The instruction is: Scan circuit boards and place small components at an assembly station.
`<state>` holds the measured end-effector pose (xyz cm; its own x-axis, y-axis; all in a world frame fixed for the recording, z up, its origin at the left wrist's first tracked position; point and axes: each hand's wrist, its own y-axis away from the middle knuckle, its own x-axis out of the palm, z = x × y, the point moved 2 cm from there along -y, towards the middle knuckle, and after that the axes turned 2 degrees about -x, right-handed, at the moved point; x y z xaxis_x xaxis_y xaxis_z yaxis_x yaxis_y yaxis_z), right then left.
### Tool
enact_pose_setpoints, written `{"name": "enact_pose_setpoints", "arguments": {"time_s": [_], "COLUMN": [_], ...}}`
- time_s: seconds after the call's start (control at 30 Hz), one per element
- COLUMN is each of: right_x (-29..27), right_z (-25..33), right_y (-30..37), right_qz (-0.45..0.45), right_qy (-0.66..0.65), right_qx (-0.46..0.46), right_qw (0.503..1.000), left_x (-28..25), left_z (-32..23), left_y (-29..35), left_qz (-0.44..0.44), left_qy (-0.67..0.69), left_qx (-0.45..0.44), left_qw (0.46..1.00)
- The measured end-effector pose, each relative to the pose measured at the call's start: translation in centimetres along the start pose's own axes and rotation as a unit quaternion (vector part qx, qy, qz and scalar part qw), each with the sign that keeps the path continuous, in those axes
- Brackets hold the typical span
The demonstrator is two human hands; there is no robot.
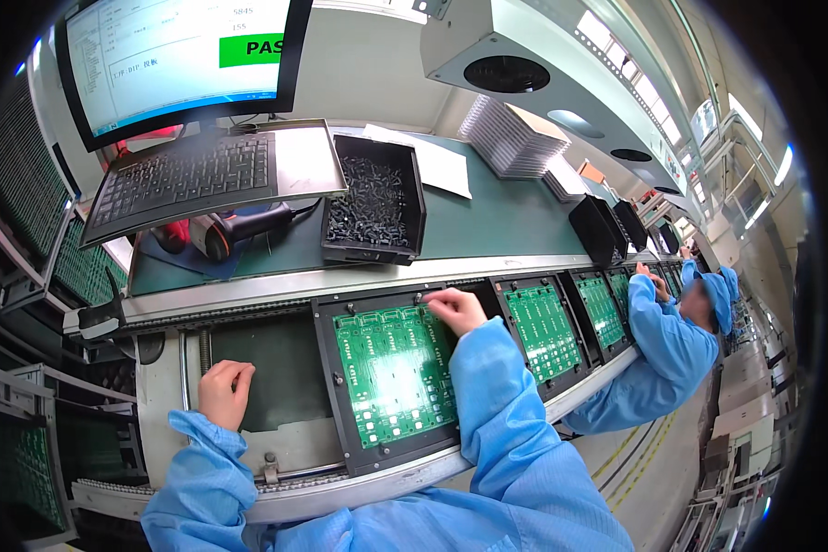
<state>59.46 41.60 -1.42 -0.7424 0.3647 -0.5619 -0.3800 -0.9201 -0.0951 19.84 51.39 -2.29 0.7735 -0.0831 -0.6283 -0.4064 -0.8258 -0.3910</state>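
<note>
A green circuit board (396, 373) lies in a black frame (329, 368) on the conveyor in front of me. Over the frame's upper right corner is my right hand (458, 310), its fingers pinched together at the board's far edge near a small pin. Whatever those fingertips hold is too small to make out. My left hand (225, 394) hovers left of the frame, above the conveyor gap, with fingers curled and pressed together. Any small part in it is hidden.
Beyond the rail stands a black bin (374, 202) of small dark parts, beside a keyboard (184, 179), a barcode scanner (239, 230) and a monitor (184, 64). More framed boards (541, 331) line the conveyor rightward, where a co-worker in blue (658, 359) works. White stacked trays (513, 138) stand behind.
</note>
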Motion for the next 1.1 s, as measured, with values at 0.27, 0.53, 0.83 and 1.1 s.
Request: {"name": "enact_pose_setpoints", "arguments": {"time_s": [0.27, 0.53, 0.83, 1.1], "right_x": [1.0, 2.2, 3.0, 3.4], "right_z": [-0.6, 2.0, 0.8, 2.1], "right_y": [0.6, 1.6, 1.5, 1.4], "right_qz": [0.012, -0.015, -0.082, -0.151], "right_qy": [-0.272, -0.282, -0.120, 0.013], "right_qx": [0.032, -0.007, 0.039, -0.050], "right_qw": [0.962, 0.959, 0.989, 0.987], "left_x": [0.8, 1.2, 2.8, 2.7], "left_z": [0.1, -1.1, -2.2, -2.7], "left_y": [0.1, 0.2, 1.5, 1.8], "left_qz": [0.038, 0.086, 0.167, 0.209], "left_qy": [0.034, 0.030, 0.049, 0.044], "left_qx": [-0.044, -0.033, 0.053, 0.072], "left_qw": [0.998, 0.995, 0.983, 0.974]}}
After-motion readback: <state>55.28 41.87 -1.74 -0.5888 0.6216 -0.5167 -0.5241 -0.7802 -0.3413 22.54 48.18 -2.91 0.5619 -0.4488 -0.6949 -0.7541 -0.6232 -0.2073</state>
